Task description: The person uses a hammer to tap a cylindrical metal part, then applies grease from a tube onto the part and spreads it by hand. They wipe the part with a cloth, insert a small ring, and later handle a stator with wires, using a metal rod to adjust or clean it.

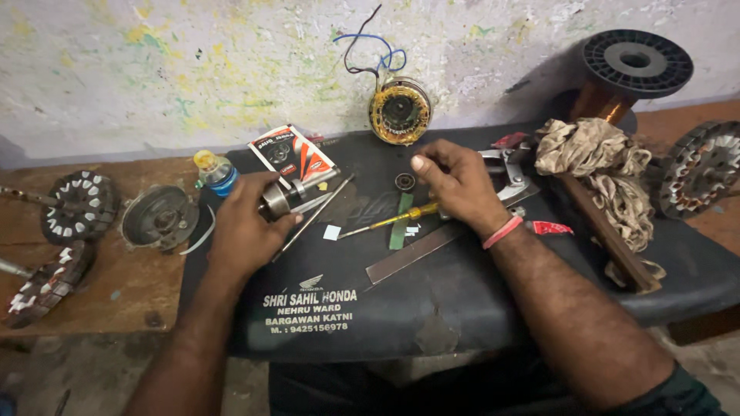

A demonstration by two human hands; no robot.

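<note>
My left hand grips a short metal cylinder with a shaft at the left of a black padded mat. My right hand rests on the mat's middle, fingers curled and fingertips pinched, right beside a small round bearing; I cannot tell whether it holds anything. A screwdriver with a yellow handle lies just below that hand, next to a green strip and a thin metal rod. Metal pliers lie behind the right hand.
A wound stator with loose wires leans on the paint-stained wall. A copper wire spool and crumpled cloth sit at the right. Motor cores, a round cover, a small bottle and a printed packet surround the mat.
</note>
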